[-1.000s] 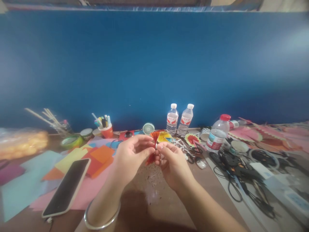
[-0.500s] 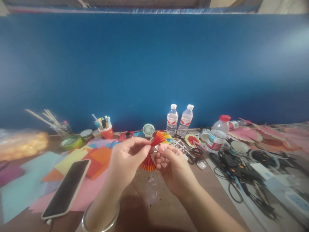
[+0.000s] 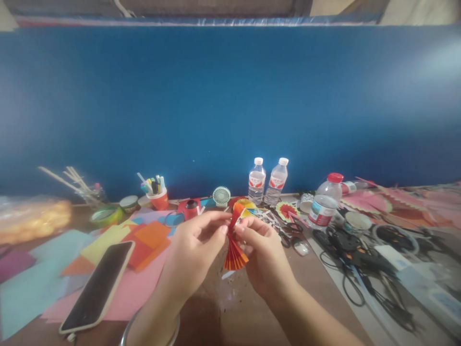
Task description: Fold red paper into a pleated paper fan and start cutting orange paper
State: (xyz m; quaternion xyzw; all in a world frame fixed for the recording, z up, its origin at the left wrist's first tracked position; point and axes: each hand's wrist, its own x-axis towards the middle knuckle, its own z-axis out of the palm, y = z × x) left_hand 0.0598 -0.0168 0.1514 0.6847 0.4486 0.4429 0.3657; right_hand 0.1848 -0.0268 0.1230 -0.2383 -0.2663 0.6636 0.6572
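Head view: one pleated paper (image 3: 236,257) above the table's (image 3: 241,317) middle

Left hand (image 3: 194,252): fingers at the paper's waist, grip indeterminable. Right hand (image 3: 266,252): fingers pinching the waist. Uneven pull could tear it; slack fingers could let pleats spring open.

Count, left to right: one phone (image 3: 99,286) toward the near edge; along the back edge, one pen cup (image 3: 159,200), one fan (image 3: 221,196), two white-capped bottles (image 3: 256,183), one red-capped bottle (image 3: 323,204).

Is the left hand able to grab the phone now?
Probably yes: nothing covers the phone over on the left, though the left hand is busy at the pleated orange paper.
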